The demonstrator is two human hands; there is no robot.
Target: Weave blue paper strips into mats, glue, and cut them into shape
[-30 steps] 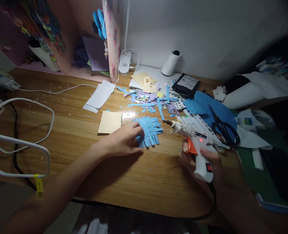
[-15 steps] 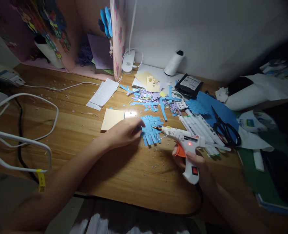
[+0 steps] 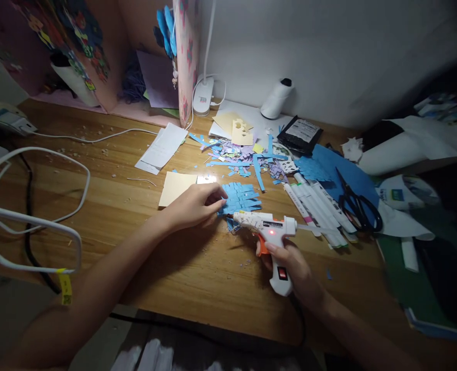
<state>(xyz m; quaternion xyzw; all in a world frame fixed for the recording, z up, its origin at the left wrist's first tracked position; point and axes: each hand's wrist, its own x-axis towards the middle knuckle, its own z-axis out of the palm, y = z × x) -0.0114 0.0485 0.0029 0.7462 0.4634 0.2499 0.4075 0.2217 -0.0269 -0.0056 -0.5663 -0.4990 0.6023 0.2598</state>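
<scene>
My right hand (image 3: 290,263) is wrapped round the handle of a white hot glue gun (image 3: 269,221) with an orange trigger and a lit red light. Its nozzle points left, at the lower left part of a woven mat of blue paper strips (image 3: 240,196). The gun's barrel covers the lower part of the mat. My left hand (image 3: 197,203) pinches the mat's left edge between thumb and fingers, partly hiding it. A cream paper pad (image 3: 176,186) lies just beyond the left hand.
Cut paper scraps (image 3: 238,154) are heaped behind the mat. White markers (image 3: 319,206) and black scissors (image 3: 358,203) lie to the right on blue paper. A thread spool (image 3: 277,100) stands by the wall. A white wire frame (image 3: 79,237) is at left; a black cord (image 3: 166,323) runs along the front.
The glue gun in my right hand has moved left and slightly down, from the mat's right side to its lower left. My left hand stays at the mat's left edge.
</scene>
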